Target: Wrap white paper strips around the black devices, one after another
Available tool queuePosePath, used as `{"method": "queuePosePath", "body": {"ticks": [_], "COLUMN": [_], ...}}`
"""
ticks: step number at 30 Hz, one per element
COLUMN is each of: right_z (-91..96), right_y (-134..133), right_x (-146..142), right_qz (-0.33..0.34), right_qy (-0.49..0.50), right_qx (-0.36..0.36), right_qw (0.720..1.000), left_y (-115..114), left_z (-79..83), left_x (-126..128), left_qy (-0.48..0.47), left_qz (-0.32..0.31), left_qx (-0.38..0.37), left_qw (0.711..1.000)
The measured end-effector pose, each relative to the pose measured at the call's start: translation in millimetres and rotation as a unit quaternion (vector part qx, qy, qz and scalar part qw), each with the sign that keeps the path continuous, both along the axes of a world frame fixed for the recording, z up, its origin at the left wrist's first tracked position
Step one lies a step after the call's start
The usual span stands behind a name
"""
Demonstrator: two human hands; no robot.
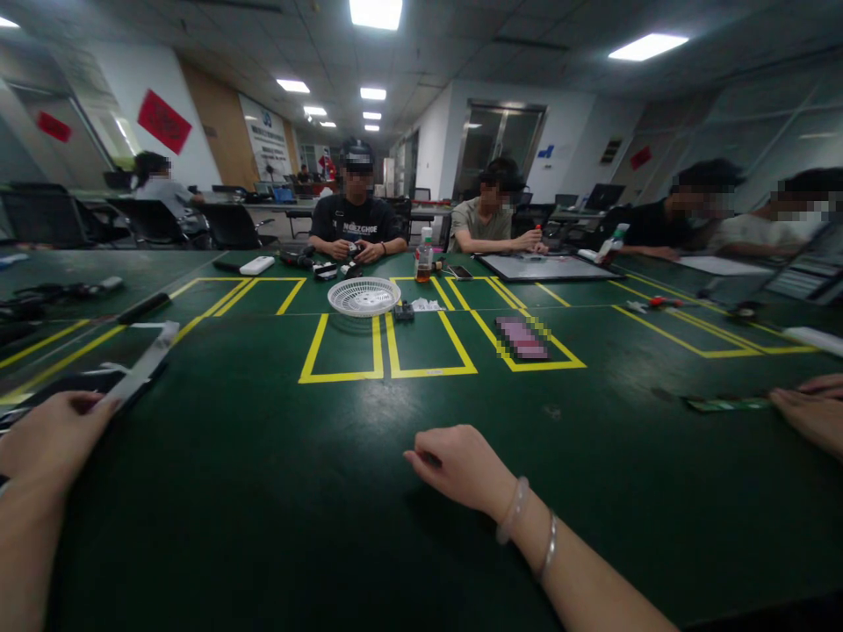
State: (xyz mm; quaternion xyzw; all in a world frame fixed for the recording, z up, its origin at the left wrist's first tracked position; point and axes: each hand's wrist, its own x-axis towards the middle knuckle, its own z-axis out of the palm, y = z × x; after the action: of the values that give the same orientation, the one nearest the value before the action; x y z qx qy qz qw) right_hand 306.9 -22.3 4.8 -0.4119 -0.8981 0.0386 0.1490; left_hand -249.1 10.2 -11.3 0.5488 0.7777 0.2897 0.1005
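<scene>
At the left edge, my left hand [59,434] pinches the near end of a flat white strip [141,360] between thumb and fingers. The strip slants up and away to the right, its far end bent over. Beneath it lies something dark with a whitish piece on it, partly hidden by the hand. My right hand [461,465], with two bangles at the wrist, is over the green table [316,527] near the middle. Its fingers are curled in a loose fist, and nothing shows in them.
Yellow tape [342,379] marks boxes on the table. A white basket [364,297], a bottle [423,261] and a blurred pink phone-shaped item [522,339] are beyond my hands. At right, another person's hand [807,408] touches a green strip [728,404]. Other people sit opposite.
</scene>
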Motion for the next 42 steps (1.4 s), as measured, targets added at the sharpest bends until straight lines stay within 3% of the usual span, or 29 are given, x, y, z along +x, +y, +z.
{"method": "queuePosePath", "body": {"ticks": [2, 3, 7, 11, 14, 16, 19, 22, 27, 33, 34, 36, 38, 40, 42], "right_z": [-0.1, -0.2, -0.3, 1.2, 3.0, 3.8, 4.2, 3.6, 1.6, 1.9, 2.0, 2.0, 2.0, 2.2, 2.9], "right_y": [0.0, -0.1, -0.7, -1.0, -1.2, -1.3, -1.6, -2.1, -1.8, -0.4, -0.2, 0.1, 0.1, -0.1, -0.7], "right_x": [0.1, 0.1, 0.6, 1.2, 1.5, 1.7, 1.8, 1.9, 1.7, 0.7, 0.7, 0.6, 0.4, -0.1, -0.7], "right_qz": [0.002, 0.004, 0.005, 0.000, -0.003, 0.010, 0.037, 0.048, 0.058, 0.087, 0.088, 0.089, 0.090, 0.091, 0.090], "right_qy": [0.002, 0.003, 0.005, 0.014, 0.026, 0.030, 0.026, 0.024, 0.039, 0.037, 0.035, 0.032, 0.030, 0.028, 0.023], "right_qx": [0.002, 0.003, 0.009, 0.018, 0.039, 0.075, 0.114, 0.123, 0.117, 0.048, 0.042, 0.032, 0.026, 0.026, 0.027], "right_qw": [1.000, 1.000, 1.000, 1.000, 0.999, 0.997, 0.992, 0.991, 0.991, 0.994, 0.995, 0.995, 0.995, 0.995, 0.995], "left_y": [4.3, 7.3, 21.5, 26.2, 16.3, 5.6, -8.8, -16.6, -21.8, -18.0, -14.2, -3.8, 7.8, 16.5, 19.3], "left_z": [1.3, 3.6, 17.0, 25.6, 30.2, 33.2, 35.2, 32.5, 24.8, 26.2, 27.0, 28.8, 31.1, 34.7, 39.0], "left_x": [3.7, 7.5, 36.3, 91.5, 145.3, 179.7, 218.2, 236.3, 242.9, 237.3, 230.5, 209.3, 180.6, 149.6, 120.9], "left_qy": [0.050, 0.074, 0.122, 0.090, 0.012, -0.032, -0.080, -0.121, -0.164, -0.175, -0.159, -0.081, 0.045, 0.140, 0.163], "left_qz": [0.138, 0.156, 0.028, -0.132, -0.287, -0.359, -0.413, -0.441, -0.470, -0.460, -0.453, -0.404, -0.295, -0.189, -0.157], "left_qx": [0.035, 0.052, 0.095, 0.091, 0.017, -0.045, -0.113, -0.156, -0.208, -0.228, -0.218, -0.165, -0.088, -0.041, -0.036], "left_qw": [0.989, 0.984, 0.988, 0.983, 0.958, 0.932, 0.900, 0.875, 0.842, 0.840, 0.850, 0.896, 0.951, 0.971, 0.973]}}
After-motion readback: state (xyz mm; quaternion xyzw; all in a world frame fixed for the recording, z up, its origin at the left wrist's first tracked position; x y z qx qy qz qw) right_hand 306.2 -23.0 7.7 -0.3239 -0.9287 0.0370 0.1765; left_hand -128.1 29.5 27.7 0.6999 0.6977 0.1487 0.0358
